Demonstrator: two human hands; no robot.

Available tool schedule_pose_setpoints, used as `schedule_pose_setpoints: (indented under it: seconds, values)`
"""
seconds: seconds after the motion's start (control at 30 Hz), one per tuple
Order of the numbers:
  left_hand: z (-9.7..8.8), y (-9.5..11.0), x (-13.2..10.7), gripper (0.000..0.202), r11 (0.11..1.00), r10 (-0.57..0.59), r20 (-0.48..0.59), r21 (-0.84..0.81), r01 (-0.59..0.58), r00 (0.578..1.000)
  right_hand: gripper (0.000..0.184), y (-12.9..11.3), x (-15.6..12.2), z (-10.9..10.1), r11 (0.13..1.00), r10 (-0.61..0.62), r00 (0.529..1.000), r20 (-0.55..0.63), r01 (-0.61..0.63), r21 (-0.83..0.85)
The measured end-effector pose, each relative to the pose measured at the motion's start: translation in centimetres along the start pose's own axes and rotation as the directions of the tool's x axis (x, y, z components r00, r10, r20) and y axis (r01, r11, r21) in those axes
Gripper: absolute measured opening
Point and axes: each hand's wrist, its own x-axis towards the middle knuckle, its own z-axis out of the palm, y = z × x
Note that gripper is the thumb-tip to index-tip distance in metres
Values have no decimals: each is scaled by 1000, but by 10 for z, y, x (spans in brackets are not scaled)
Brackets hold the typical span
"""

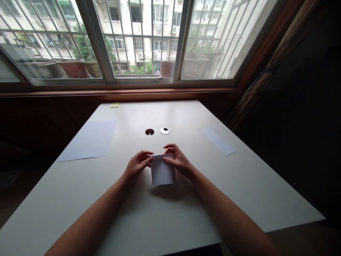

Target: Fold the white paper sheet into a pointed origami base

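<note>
A small folded white paper [162,171] is held just above the white table [170,213] at its middle. My left hand [137,164] pinches the paper's upper left corner with fingers closed. My right hand [178,160] pinches the upper right edge, fingers curled over the top. The paper's lower edge hangs toward me and casts a shadow on the table.
A full white sheet [90,139] lies at the table's left. A narrow paper strip [217,141] lies at the right. A cable hole [149,132] and its loose white cap [164,131] sit beyond the hands. A small yellow note [114,105] lies at the far edge under the window.
</note>
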Motion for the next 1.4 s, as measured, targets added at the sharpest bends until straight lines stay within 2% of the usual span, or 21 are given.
schedule_pose_setpoints:
  seconds: [0.33, 0.63, 0.8, 1.03, 1.17, 1.4]
  values:
    - [-3, -3, 1, 25, 994, 60, -38, 91, -56, 997, 48, 5, 3, 1, 999, -32, 996, -82, 31, -11]
    - [0, 1, 0, 29, 1000, 26, -56, 17, -25, 998, 43, 3, 1, 0, 998, -65, 996, -63, 66, 18]
    - [-1, 0, 1, 23, 998, 33, -50, 45, -31, 998, 41, 6, 2, 0, 997, -73, 995, -71, 75, 25]
    - [-3, -1, 1, 23, 998, 46, -65, 45, -43, 997, 25, 0, 0, 2, 995, -71, 996, -47, 67, -79]
    - [-2, -1, 1, 21, 999, 39, -29, 6, -39, 999, 19, -6, 0, 2, 991, -78, 997, -23, 75, -115]
    - [0, -4, -1, 17, 986, 53, 41, -160, -46, 998, 21, -10, -1, 2, 999, 14, 1000, -16, -15, -49]
